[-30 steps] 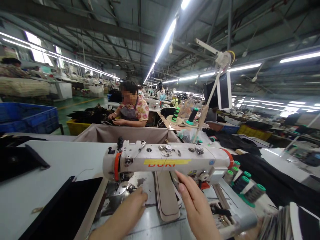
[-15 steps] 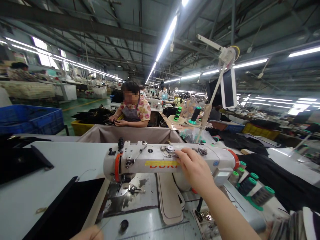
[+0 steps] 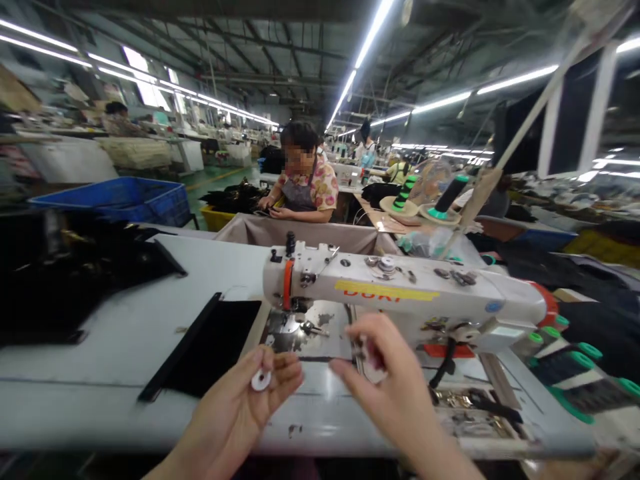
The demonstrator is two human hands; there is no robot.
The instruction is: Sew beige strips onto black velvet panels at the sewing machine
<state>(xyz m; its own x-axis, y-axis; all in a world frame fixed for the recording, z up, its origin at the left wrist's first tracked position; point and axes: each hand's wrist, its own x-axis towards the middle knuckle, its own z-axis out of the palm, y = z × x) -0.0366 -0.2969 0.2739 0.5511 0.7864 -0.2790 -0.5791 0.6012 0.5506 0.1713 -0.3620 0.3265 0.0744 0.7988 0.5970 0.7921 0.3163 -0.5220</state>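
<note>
The white bobbin [image 3: 258,385] sits pinched in the left hand [image 3: 240,407], flat round face showing; the right hand [image 3: 397,377], apart and to the bobbin's right, has thumb and forefinger parted; whether its curled fingers hold anything, I cannot tell; the sewing machine [image 3: 465,290] stands beyond.

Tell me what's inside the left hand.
The left hand holds a small white disc with a dark centre. The disc's back, and the skin directly behind it, are covered from view.
</note>
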